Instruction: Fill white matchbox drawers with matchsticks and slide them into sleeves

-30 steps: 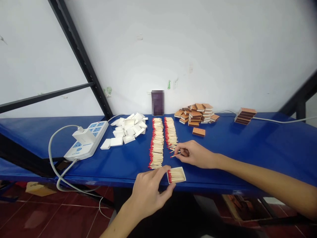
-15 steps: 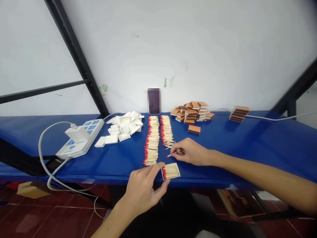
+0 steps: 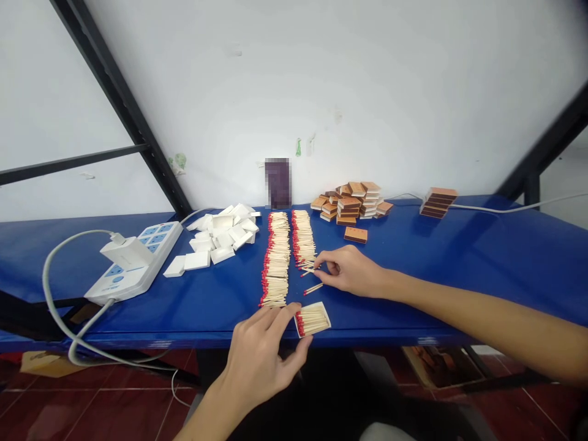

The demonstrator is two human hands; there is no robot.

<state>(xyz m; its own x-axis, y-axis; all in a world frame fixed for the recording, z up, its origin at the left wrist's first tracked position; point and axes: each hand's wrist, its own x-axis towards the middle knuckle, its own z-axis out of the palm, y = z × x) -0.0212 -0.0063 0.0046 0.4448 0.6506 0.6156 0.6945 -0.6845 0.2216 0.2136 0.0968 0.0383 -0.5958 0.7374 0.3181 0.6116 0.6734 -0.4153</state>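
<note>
My left hand [image 3: 266, 349] grips a white matchbox tray [image 3: 329, 321] between thumb and fingers at the table's front edge. Red-headed matches [image 3: 313, 319] lie side by side inside it. Just beyond, my right hand [image 3: 349, 271] pinches a match at the near end of the right-hand row of matches [image 3: 303, 236]. Below its fingertips a match or two [image 3: 313, 289] lie apart on the blue surface. To the left runs a longer row of matches [image 3: 277, 260], its near end close to my left fingers.
White empty trays [image 3: 223, 236] are heaped at left, beside a power strip [image 3: 151, 263] with a plugged-in charger. Brown matchbox sleeves [image 3: 351, 205] form a pile at back right, one sleeve [image 3: 356, 234] in front. A stack of matchboxes [image 3: 438, 203] stands farther right. A blurred dark rectangle [image 3: 278, 184] leans on the wall.
My right hand has left the match it pinched on the table and moved slightly away from me to the loose matches at the row's end. My left hand keeps hold of the tray.
</note>
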